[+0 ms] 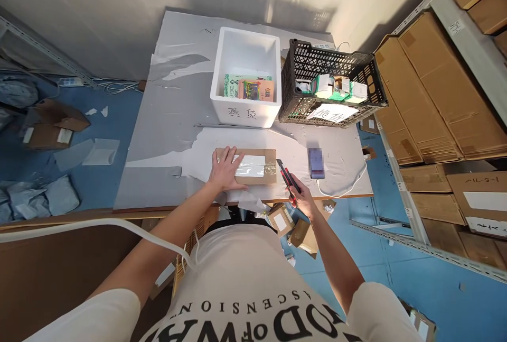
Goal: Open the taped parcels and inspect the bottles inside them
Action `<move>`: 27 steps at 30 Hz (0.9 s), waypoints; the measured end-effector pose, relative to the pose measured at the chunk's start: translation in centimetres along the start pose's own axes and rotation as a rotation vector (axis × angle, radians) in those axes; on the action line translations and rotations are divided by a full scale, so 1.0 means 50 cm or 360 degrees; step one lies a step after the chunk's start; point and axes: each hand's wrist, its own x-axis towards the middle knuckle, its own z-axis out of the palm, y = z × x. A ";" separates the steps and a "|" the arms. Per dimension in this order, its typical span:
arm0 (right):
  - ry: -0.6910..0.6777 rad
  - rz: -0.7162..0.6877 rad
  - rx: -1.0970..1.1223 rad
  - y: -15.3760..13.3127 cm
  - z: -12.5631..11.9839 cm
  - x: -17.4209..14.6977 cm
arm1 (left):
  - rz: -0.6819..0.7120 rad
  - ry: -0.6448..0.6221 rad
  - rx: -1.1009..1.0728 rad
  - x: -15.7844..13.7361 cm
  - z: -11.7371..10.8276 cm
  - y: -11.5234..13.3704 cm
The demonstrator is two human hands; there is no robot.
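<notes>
A small cardboard box (270, 177) lies on the table near its front edge, with a white label and clear tape on its top. My left hand (227, 169) rests flat on the box's left end, fingers spread. In my right hand (303, 197) is a black and red utility knife (288, 177), gripped by its handle. The knife's tip points up and left, close to the right end of the box. Whether the blade touches the tape I cannot tell.
Behind the box stand a white foam bin (245, 112) with colourful packets and a black plastic crate (295, 101) holding small boxes. A phone (316, 163) with a white cable lies to the right. Shelves of cartons (431, 83) rise at the right; several cartons lie on the floor.
</notes>
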 end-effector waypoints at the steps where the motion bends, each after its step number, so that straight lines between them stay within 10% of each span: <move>1: -0.0019 0.0018 -0.0011 -0.004 -0.006 -0.001 | -0.0003 0.0013 -0.0010 0.000 0.001 -0.001; 19: -0.0525 0.0279 -0.0340 -0.042 -0.085 -0.051 | -0.0095 -0.0109 0.0027 0.001 -0.001 0.003; 27: -0.0284 0.0295 -0.0334 -0.026 -0.108 -0.086 | -0.0032 -0.0141 0.0021 -0.001 -0.001 -0.002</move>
